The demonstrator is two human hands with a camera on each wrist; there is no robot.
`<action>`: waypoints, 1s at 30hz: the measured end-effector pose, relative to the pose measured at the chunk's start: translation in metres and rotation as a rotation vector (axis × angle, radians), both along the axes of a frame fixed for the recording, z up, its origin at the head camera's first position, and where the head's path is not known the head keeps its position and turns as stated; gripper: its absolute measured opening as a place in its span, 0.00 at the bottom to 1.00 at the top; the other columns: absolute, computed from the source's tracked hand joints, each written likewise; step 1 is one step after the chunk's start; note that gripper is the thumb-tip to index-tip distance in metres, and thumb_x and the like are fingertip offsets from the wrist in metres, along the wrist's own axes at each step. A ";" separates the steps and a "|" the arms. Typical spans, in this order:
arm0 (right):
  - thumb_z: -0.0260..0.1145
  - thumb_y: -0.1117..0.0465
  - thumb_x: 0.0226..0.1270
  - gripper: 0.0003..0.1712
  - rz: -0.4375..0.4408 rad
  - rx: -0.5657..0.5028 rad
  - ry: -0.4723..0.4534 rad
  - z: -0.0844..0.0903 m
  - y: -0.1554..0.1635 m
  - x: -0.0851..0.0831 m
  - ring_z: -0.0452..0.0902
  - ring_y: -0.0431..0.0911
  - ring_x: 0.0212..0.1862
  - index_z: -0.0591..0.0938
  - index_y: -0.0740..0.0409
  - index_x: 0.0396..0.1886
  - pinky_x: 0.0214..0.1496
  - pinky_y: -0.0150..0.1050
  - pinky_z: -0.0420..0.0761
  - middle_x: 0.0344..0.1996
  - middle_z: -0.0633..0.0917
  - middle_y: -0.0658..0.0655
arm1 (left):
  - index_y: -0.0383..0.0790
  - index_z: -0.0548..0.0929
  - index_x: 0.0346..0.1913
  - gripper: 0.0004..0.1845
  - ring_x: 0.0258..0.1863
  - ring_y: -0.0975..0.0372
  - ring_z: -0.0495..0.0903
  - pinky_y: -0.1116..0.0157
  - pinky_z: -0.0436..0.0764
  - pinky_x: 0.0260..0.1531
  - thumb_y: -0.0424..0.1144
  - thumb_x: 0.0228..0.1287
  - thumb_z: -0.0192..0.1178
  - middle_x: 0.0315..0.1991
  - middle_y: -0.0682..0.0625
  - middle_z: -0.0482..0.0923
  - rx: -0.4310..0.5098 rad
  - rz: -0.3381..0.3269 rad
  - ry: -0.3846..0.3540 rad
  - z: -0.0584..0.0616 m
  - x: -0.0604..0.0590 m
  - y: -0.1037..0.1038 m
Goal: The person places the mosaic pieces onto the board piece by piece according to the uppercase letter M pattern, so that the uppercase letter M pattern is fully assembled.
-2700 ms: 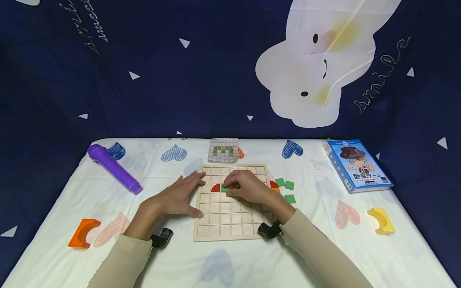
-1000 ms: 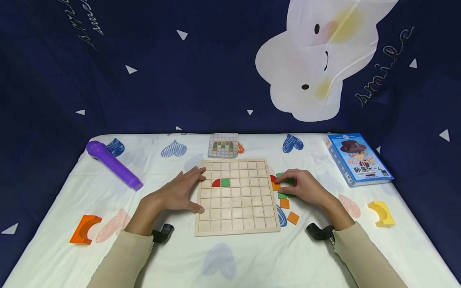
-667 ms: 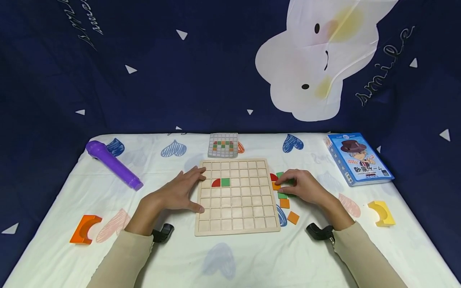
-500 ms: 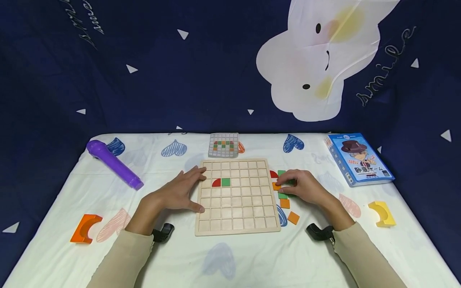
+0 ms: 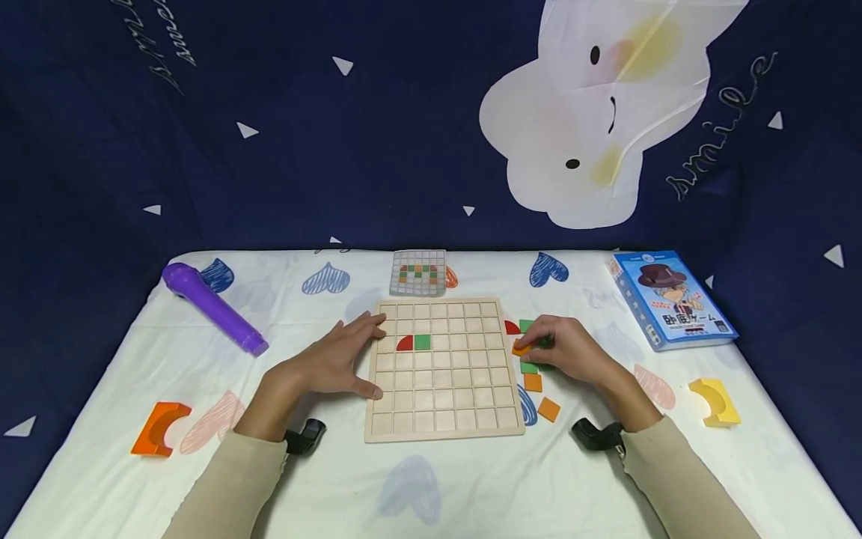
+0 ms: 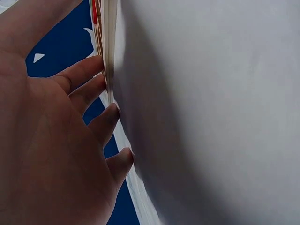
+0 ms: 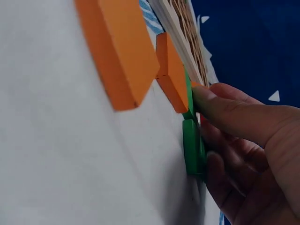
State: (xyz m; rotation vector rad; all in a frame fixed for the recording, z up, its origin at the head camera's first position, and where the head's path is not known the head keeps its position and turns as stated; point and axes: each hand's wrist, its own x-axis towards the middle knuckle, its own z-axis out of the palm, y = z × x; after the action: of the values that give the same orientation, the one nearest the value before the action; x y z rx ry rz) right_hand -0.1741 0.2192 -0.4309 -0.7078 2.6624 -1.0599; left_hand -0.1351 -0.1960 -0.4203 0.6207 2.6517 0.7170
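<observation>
Pinched between the thumb and fingers of the right hand [image 5: 567,349] is a thick orange square tile [image 5: 519,350]; a straight lift should spare its neighbours. A red quarter-circle tile [image 5: 512,327] and green square tile [image 5: 526,326] crowd just beyond those fingers. Left of them, the pale wooden grid board [image 5: 444,401] has a rim to clear; the left hand [image 5: 330,361], fingers spread, touches its opposite edge.

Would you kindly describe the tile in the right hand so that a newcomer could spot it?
Start from the square wooden board in the middle of the white cloth. Just past its right edge is the person's right hand, pinching the orange tile. Two other orange tiles lie loose on the cloth nearby; this is the only one being pinched.
</observation>
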 end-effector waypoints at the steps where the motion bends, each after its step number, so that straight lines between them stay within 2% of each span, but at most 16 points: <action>1: 0.77 0.65 0.58 0.10 -0.001 0.000 0.006 0.001 0.000 0.000 0.82 0.40 0.43 0.92 0.46 0.38 0.47 0.29 0.83 0.38 0.89 0.45 | 0.39 0.70 0.69 0.51 0.84 0.44 0.47 0.35 0.46 0.81 0.58 0.44 0.79 0.82 0.44 0.55 -0.001 0.000 0.002 0.000 0.000 0.000; 6: 0.78 0.65 0.57 0.10 -0.015 -0.009 0.011 0.005 0.001 -0.002 0.83 0.40 0.44 0.93 0.47 0.37 0.47 0.27 0.83 0.38 0.89 0.47 | 0.39 0.70 0.69 0.51 0.84 0.44 0.47 0.35 0.46 0.81 0.59 0.44 0.79 0.82 0.44 0.55 0.001 -0.002 0.007 0.000 0.000 0.000; 12: 0.80 0.64 0.54 0.11 -0.024 -0.011 0.045 0.014 0.001 -0.006 0.84 0.44 0.48 0.93 0.49 0.38 0.48 0.29 0.85 0.43 0.90 0.49 | 0.39 0.70 0.69 0.51 0.84 0.44 0.47 0.36 0.46 0.81 0.59 0.44 0.79 0.82 0.44 0.55 -0.003 0.000 0.004 -0.001 0.000 -0.001; 16: 0.80 0.63 0.54 0.12 -0.019 -0.028 0.035 0.016 -0.002 -0.009 0.83 0.42 0.48 0.93 0.49 0.39 0.45 0.28 0.85 0.44 0.90 0.49 | 0.39 0.70 0.69 0.51 0.84 0.44 0.47 0.36 0.47 0.81 0.59 0.44 0.79 0.82 0.44 0.55 -0.005 0.000 0.004 -0.001 0.000 -0.001; 21: 0.80 0.61 0.55 0.13 0.019 -0.064 0.026 0.016 -0.010 -0.012 0.83 0.41 0.47 0.92 0.51 0.42 0.42 0.27 0.85 0.45 0.90 0.52 | 0.39 0.70 0.69 0.51 0.84 0.44 0.47 0.35 0.46 0.81 0.59 0.44 0.79 0.82 0.44 0.55 -0.002 0.002 0.004 0.000 0.000 0.000; 30: 0.78 0.62 0.59 0.14 0.072 -0.085 0.012 0.010 -0.034 -0.013 0.87 0.46 0.48 0.91 0.52 0.45 0.44 0.27 0.86 0.46 0.92 0.54 | 0.40 0.70 0.69 0.50 0.84 0.44 0.46 0.35 0.46 0.81 0.58 0.44 0.79 0.82 0.44 0.54 -0.005 0.003 -0.004 0.001 0.000 0.001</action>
State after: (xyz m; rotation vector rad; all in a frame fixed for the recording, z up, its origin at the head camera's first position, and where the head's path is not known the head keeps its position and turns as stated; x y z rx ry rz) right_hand -0.1874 0.1848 -0.4206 -0.8220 2.5937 -1.1594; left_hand -0.1346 -0.1952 -0.4196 0.6137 2.6502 0.7119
